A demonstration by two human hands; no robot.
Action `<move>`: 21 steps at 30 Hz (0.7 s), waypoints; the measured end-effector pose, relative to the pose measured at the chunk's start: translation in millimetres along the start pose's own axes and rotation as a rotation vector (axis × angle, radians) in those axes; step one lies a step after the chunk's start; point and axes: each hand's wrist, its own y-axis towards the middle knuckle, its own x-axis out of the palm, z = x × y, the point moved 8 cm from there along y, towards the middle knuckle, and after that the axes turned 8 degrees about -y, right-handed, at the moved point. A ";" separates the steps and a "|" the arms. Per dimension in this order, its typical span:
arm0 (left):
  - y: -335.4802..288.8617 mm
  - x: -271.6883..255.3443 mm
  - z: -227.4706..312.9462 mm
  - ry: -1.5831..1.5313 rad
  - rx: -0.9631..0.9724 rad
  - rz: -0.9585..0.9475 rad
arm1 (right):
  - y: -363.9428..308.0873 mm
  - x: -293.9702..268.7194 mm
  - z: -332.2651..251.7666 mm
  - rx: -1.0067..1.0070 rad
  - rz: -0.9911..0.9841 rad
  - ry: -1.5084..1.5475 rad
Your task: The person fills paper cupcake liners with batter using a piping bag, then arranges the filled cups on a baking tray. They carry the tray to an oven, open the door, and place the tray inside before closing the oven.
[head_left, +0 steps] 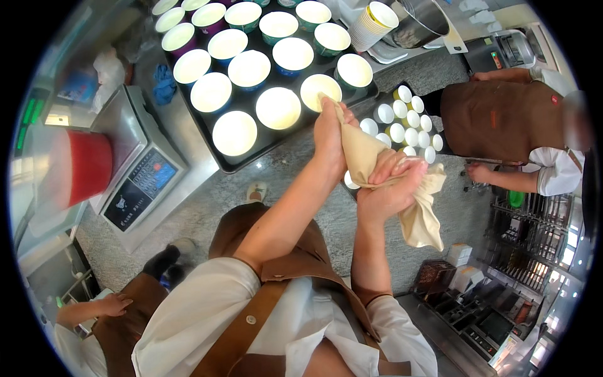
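Both my hands are on a cream-coloured cloth piping bag (362,154), held slanting over the near right corner of a tray. My left hand (330,129) is closed around its narrow lower end. The tip points into a paper cup (312,88) with pale yellow contents. My right hand (392,184) grips the gathered upper part, and the loose cloth end hangs down beyond it. Beside that cup stand another pale-filled cup (278,109) and a cup at the near corner (235,134). Several more fill the dark tray (229,166).
A scale (135,195) and a red tub (90,164) are on the left counter. Stacked cups (374,26) and a metal pot (422,25) stand at the far right. Small white cups (396,132) sit on a lower tray. Co-workers (499,119) are at right and lower left.
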 end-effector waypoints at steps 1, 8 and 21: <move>3.3 -3.1 -0.5 -0.014 -0.004 0.016 | 0.4 2.0 0.2 0.000 -0.003 -0.001; 10.3 -8.9 -3.2 -0.045 -0.038 0.029 | 3.2 1.7 6.0 -0.006 0.012 0.017; -25.9 27.6 -7.7 0.065 -0.020 -0.112 | 0.2 -12.2 -31.8 -0.129 0.020 0.088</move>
